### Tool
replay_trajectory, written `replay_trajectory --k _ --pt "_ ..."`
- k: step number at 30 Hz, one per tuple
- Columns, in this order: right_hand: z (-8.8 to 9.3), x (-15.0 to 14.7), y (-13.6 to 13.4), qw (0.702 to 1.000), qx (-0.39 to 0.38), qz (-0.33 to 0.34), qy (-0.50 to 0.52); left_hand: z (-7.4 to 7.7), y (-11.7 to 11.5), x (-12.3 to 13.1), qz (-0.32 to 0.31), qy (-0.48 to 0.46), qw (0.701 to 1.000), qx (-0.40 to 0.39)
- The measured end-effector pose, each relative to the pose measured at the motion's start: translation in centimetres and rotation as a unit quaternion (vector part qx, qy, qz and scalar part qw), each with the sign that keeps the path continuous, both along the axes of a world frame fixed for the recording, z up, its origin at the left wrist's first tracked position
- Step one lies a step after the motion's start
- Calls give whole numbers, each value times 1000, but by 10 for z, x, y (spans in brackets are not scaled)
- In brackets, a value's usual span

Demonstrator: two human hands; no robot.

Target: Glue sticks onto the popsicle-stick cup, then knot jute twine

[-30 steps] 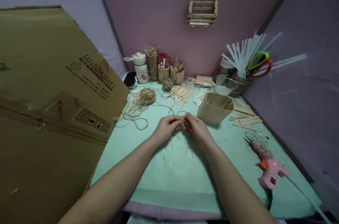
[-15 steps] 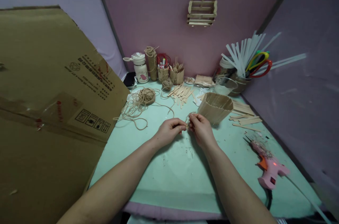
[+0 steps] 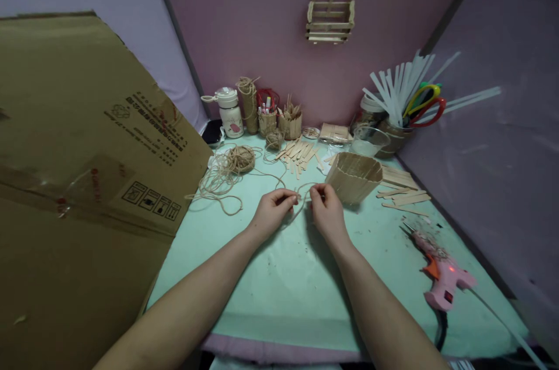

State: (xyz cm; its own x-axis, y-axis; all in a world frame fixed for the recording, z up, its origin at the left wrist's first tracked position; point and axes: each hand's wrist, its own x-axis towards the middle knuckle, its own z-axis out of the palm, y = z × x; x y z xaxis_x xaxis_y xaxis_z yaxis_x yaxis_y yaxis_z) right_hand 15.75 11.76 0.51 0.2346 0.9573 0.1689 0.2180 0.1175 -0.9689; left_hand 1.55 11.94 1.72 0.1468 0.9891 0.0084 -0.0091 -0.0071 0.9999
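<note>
Thin tan twine runs between my two hands above the middle of the table, with a loose loop at its far side. My left hand pinches one part of it between thumb and fingers. A short way to the right, my right hand is closed on another part. Just behind my right hand stands a container made of craft sticks, open at the top. A ball of twine lies at the back left, with loose coils spread around it.
A pink glue gun with a lit red light lies at the right, its cord trailing forward. A big cardboard box fills the left side. Loose craft sticks, a bottle and a pot with scissors stand along the back.
My hands have drawn slightly apart, the left one moving left, so the twine between them now shows more. The view has shifted a little.
</note>
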Motion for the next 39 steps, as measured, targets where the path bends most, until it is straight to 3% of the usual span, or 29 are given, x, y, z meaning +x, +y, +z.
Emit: replay_trajectory --k 3,6,13,19,27,33,39 --pt "9 -5 -8 991 90 20 -93 -1 3 -1 46 -19 999 -4" --pt "13 -9 -13 976 151 58 -144 -2 2 -1 50 -18 999 9" --pt "11 -7 -14 966 180 72 -172 -2 -1 0 33 22 998 45" --pt "14 -4 -12 957 172 136 -191 -6 -3 1 37 106 988 108" --pt "4 -6 -5 997 32 63 -22 -7 -2 4 59 63 995 56" --pt "4 -7 -5 999 19 46 -1 -7 -5 6 52 74 994 57" --pt "4 -7 -3 996 -7 77 45 -7 -5 4 42 76 995 55"
